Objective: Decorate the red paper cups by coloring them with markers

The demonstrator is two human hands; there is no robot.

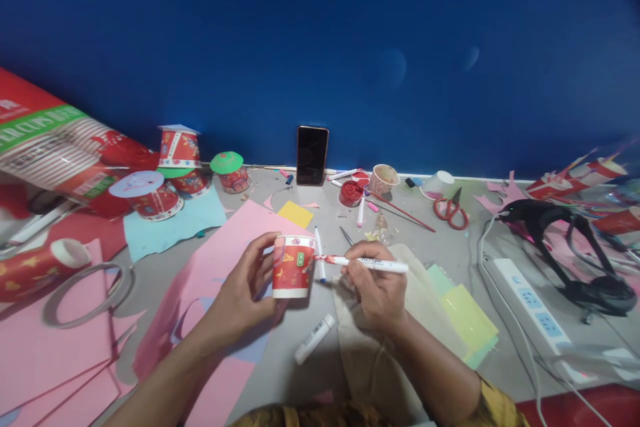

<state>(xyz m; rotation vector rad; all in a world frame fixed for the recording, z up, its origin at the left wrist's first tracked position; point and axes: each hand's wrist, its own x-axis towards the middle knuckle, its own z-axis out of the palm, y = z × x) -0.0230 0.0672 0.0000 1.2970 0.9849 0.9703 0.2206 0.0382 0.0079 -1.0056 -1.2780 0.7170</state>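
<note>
My left hand (247,283) is wrapped round the left side of a red printed paper cup (293,275), its white rim at the bottom. In my right hand (377,290) is a white acrylic marker (373,264), gripped between thumb and fingers. Its red-stained tip points left and lies at the cup's right side; whether it touches cannot be made out. Just behind, a white marker with a blue end (319,253) lies on the table. A white glue-stick-like tube (315,339) rests in front of the cup.
A phone (313,155) leans against the blue wall. Decorated cups (179,147) stand at back left, near pink paper sheets (55,353) and a tape roll (87,295). Red-handled scissors (451,210), a power strip (535,310) and a black head strap (565,253) lie to the right.
</note>
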